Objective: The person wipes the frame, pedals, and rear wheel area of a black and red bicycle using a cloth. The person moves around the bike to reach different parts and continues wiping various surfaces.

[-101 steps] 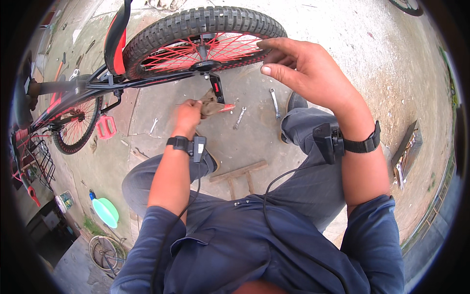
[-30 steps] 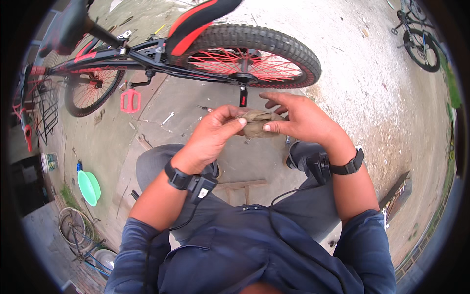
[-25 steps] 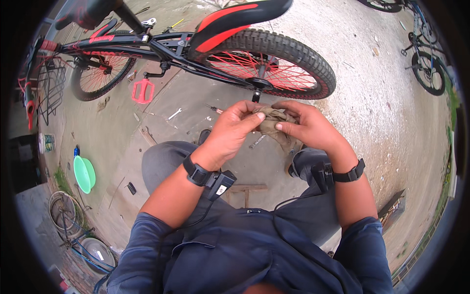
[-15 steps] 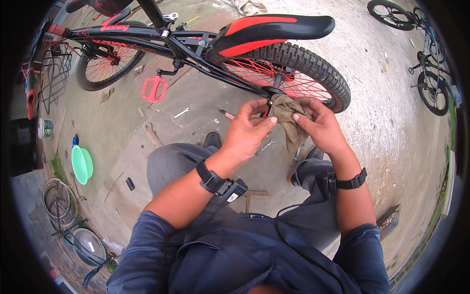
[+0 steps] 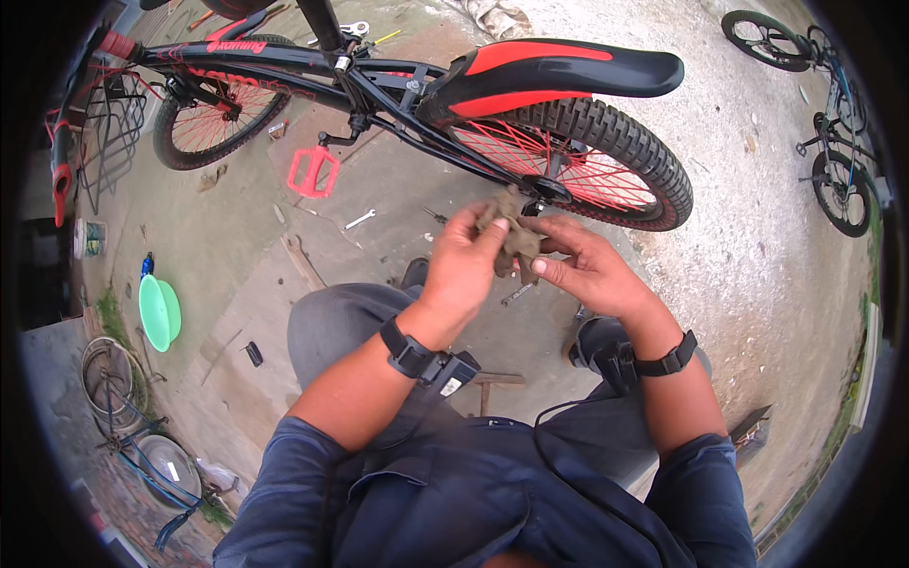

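Note:
A crumpled brown rag is bunched between my two hands, just in front of the bicycle's rear hub. My left hand is closed on the rag's left side, its thumb pressed over the cloth. At the other side, my right hand pinches the rag's edge between thumb and curled fingers. Past the hands stands a black and red bicycle, with a knobby rear tyre, red spokes and a black-red mudguard. The cloth and fingers hide what lies directly beneath them.
A wrench lies on the ground left of my hands, another wrench below them. A red pedal juts out near the crank. Farther left are a green basin and bicycle parts. Another bicycle stands far right.
The rag has gone from hanging loose to bunched up, and both hands have moved slightly left and nearer to me. The bicycle sits a little farther right in the view.

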`<act>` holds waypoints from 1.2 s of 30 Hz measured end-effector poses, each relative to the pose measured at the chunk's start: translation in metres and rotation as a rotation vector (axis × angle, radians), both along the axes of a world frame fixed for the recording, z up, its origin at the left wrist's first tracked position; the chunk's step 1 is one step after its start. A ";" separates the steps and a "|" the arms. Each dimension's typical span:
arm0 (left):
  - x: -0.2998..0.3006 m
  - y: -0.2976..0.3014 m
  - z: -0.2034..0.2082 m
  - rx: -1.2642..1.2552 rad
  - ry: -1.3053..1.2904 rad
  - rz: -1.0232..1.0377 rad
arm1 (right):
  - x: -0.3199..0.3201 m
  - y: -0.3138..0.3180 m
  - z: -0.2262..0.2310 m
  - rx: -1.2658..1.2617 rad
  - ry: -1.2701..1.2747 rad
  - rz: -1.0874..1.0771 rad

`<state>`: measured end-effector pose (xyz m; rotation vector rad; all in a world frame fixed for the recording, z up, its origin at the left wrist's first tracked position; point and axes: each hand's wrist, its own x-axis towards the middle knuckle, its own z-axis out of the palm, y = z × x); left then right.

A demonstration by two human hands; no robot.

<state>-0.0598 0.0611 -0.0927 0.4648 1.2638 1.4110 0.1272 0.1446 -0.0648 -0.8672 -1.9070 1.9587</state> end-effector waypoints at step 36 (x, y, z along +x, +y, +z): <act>-0.162 0.089 0.005 -0.123 0.172 0.190 | -0.008 0.019 0.015 -0.052 -0.117 0.012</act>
